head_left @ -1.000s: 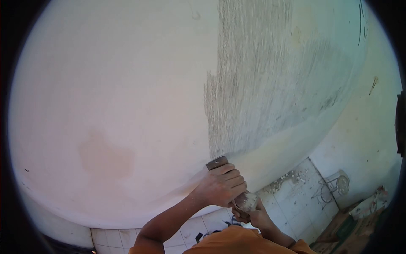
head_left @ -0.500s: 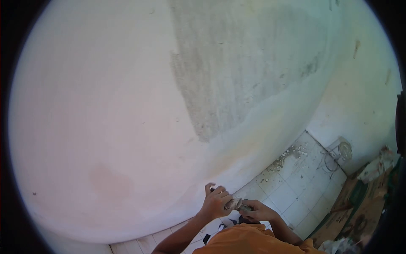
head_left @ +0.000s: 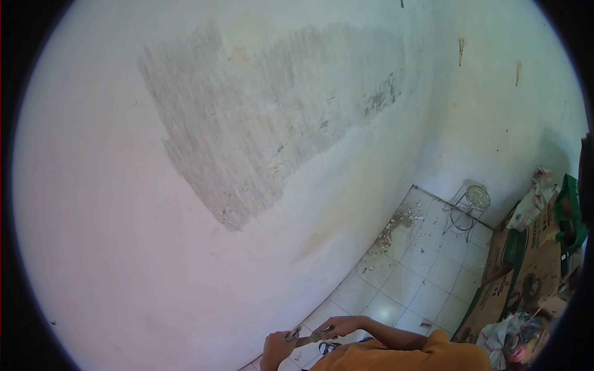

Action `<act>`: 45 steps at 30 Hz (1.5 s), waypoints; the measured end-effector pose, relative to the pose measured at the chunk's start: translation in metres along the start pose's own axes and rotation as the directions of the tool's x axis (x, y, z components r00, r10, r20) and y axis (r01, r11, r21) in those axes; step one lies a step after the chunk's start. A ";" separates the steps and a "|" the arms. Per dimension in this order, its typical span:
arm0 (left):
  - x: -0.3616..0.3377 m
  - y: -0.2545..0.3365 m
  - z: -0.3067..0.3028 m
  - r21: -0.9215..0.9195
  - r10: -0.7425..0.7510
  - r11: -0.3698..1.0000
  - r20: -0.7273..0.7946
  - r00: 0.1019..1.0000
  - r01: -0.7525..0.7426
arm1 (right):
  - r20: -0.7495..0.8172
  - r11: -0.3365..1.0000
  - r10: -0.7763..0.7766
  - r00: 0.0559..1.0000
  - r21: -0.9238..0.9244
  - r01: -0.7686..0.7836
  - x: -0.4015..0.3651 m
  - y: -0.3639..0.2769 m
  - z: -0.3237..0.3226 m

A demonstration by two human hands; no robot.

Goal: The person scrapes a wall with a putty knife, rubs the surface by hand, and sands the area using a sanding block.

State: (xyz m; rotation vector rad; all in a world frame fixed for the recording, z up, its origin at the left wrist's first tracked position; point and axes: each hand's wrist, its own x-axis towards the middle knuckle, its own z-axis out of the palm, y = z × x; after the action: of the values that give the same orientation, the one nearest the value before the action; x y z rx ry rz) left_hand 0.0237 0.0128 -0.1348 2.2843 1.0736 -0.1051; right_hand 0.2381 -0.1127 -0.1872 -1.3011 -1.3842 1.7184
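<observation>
Low in the view, my left hand [head_left: 276,350] is closed around a small, grey-smeared scraper [head_left: 305,341] close to the wall. My right hand [head_left: 341,325] grips the other end of it, fingers bent over a grey, crusted part. I cannot tell whether this is one tool or two held together. Behind the hands rises a white wall [head_left: 154,266] with a large rough grey patch [head_left: 247,130] where the surface coat is gone. Both hands are below this patch, away from it.
Crumbled flakes [head_left: 396,229] lie on the white tiled floor [head_left: 371,284] along the wall. A small round stool [head_left: 476,198] stands in the far corner. Cardboard boxes [head_left: 532,266], a green bag [head_left: 572,210] and plastic bags [head_left: 504,340] line the right side.
My view has shifted, bringing more of the grey patch and the boxes into sight. Both hands now appear lower and further left, the left fingers wrapped more tightly, with the scraper still between them.
</observation>
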 end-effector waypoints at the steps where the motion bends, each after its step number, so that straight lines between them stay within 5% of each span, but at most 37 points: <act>1: -0.004 0.003 0.003 -0.024 -0.020 1.000 -0.003 1.000 0.020 | 0.005 1.000 -0.024 1.000 -0.009 0.024 -0.005 0.001 -0.002; 12: -0.031 0.067 0.042 -0.082 -0.085 0.992 0.117 0.990 0.095 | -0.112 0.994 -0.052 0.992 0.094 0.062 -0.108 0.068 0.012; 13: -0.025 0.041 0.061 -0.140 0.121 0.983 0.035 0.992 -0.115 | -0.098 0.987 -0.038 0.994 0.149 0.052 -0.116 0.066 0.014; 15: -0.018 -0.005 0.095 -0.196 0.490 0.837 -0.145 0.860 -0.510 | -0.057 0.965 -0.015 0.998 0.262 0.029 -0.125 0.069 0.018; 18: -0.045 0.012 0.091 -0.571 0.074 0.818 -0.017 0.997 -0.071 | -0.021 0.950 -0.046 0.999 0.309 0.050 -0.123 0.089 0.027; 21: -0.064 0.078 0.059 -0.087 -0.182 0.977 0.145 0.972 0.196 | -0.032 0.947 -0.055 0.998 0.316 0.063 -0.121 0.108 0.037; 24: -0.074 0.089 0.065 -0.143 -0.106 0.983 0.064 0.992 0.114 | -0.042 0.936 -0.025 0.999 0.350 0.039 -0.139 0.107 0.045; 27: -0.077 0.074 0.075 -0.416 -0.097 0.904 0.029 0.995 0.100 | -0.072 0.935 0.024 0.997 0.354 0.003 -0.153 0.096 0.045; 31: -0.088 0.093 0.052 -0.278 -0.177 0.945 0.014 0.984 0.174 | -0.164 0.954 -0.039 0.986 0.289 0.086 -0.159 0.080 0.055; 32: -0.081 0.061 0.061 -0.274 -0.146 0.953 -0.040 0.989 0.129 | -0.183 0.955 -0.064 0.981 0.273 0.113 -0.156 0.076 0.059; 34: -0.095 0.069 0.032 -0.459 -0.204 0.876 -0.078 0.976 0.146 | -0.246 0.969 -0.056 0.968 0.219 0.112 -0.163 0.039 0.062; 36: -0.109 0.062 0.004 -0.326 -0.253 0.931 -0.254 0.934 0.163 | -0.369 0.950 0.017 0.929 0.295 0.100 -0.164 0.017 0.068; 38: -0.118 0.061 -0.021 -0.298 -0.209 0.951 -0.414 0.886 0.085 | -0.391 0.919 0.044 0.919 0.376 0.116 -0.147 0.001 0.070; 40: -0.119 0.057 -0.029 -0.177 -0.006 0.978 -0.562 0.827 -0.114 | -0.350 0.858 0.071 0.934 0.499 0.121 -0.135 -0.025 0.075; 42: -0.122 0.062 -0.038 -0.112 0.186 0.956 -0.488 0.853 -0.273 | -0.316 0.847 -0.012 0.949 0.501 0.177 -0.113 -0.045 0.085; 45: -0.132 0.109 -0.051 0.206 0.633 0.749 -0.503 0.588 -0.630 | -0.297 0.785 -0.116 0.948 0.558 0.271 -0.124 -0.076 0.100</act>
State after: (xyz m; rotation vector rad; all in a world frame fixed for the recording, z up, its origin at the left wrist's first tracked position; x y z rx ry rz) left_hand 0.0048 -0.1007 0.0015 2.6283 0.4018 0.8972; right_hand 0.1805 -0.2366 -0.0752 -0.9305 -0.7085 1.5932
